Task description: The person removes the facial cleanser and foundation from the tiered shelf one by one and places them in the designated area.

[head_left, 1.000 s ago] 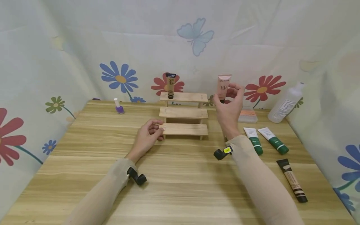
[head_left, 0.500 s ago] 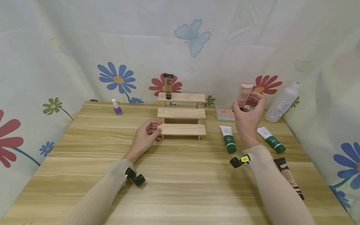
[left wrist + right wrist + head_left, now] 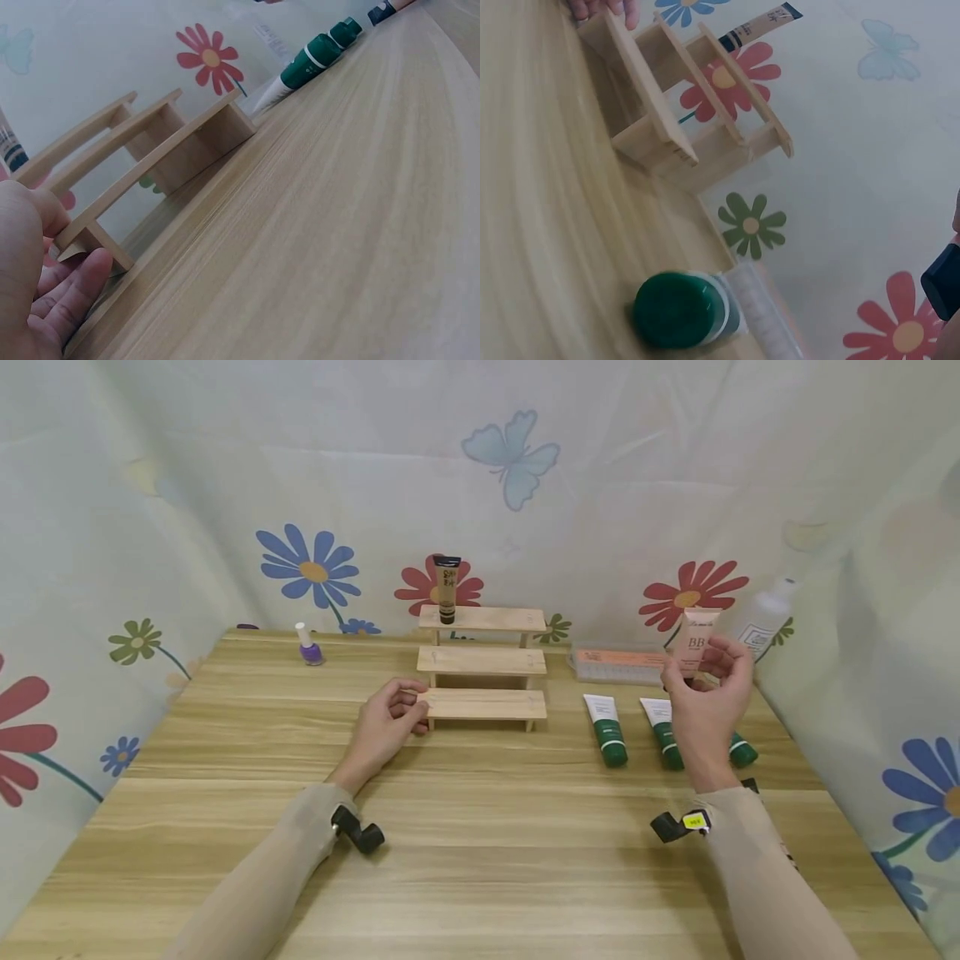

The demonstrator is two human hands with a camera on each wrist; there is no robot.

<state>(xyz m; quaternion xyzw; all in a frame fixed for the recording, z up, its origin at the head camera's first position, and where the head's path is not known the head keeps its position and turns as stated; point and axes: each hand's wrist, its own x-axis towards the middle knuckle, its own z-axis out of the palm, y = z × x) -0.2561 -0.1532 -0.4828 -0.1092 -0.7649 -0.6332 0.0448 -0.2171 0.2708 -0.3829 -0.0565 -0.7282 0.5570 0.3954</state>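
Observation:
My right hand pinches a pink BB cream tube, label facing me and black cap down, raised at the right. In the right wrist view only its dark cap shows at the edge. My left hand grips the left end of the lowest step of a three-tier wooden display stand. In the left wrist view, thumb and fingers close around that step's corner. A small beige tube with a black top stands upright on the top tier, toward its left end.
Green-and-white tubes lie right of the stand, one partly behind my right wrist. Behind them is a clear plastic box with an orange label. A white bottle stands back right, purple nail polish back left. My right forearm mostly hides a dark tube.
My right hand has carried the BB cream tube rightward and lower, away from the stand, uncovering the box and a green-and-white tube. My left hand keeps its grip on the stand.

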